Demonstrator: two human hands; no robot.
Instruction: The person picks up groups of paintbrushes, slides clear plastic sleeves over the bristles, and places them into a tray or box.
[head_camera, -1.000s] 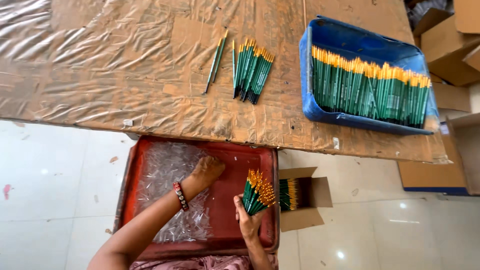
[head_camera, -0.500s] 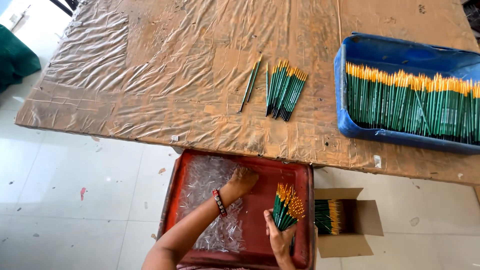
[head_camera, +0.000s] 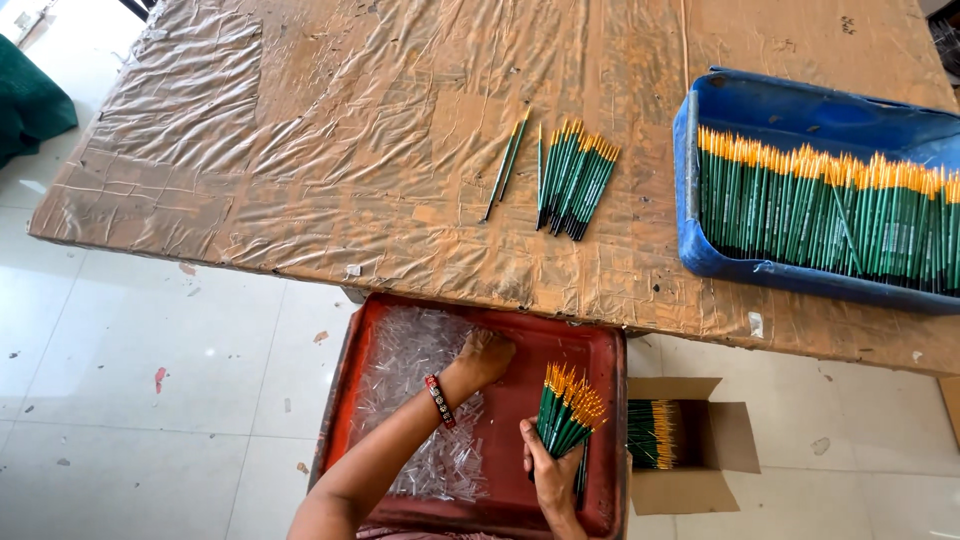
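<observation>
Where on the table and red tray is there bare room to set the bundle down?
Free: the table left of the loose brushes, and the red tray between the clear caps and right hand. Crowded: the blue bin and cardboard box.

Blue tray (head_camera: 700, 190) of green brushes — cut off at the right edge. Left hand (head_camera: 483, 357) — fingertips buried among clear plastic tubes (head_camera: 415, 370); tubes too small to tell apart. Red tray (head_camera: 610, 420) and both forearms run off the bottom edge.

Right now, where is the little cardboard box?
In the head view, the cardboard box sits on the floor at lower right, beside the red tray, under the table edge.
</observation>
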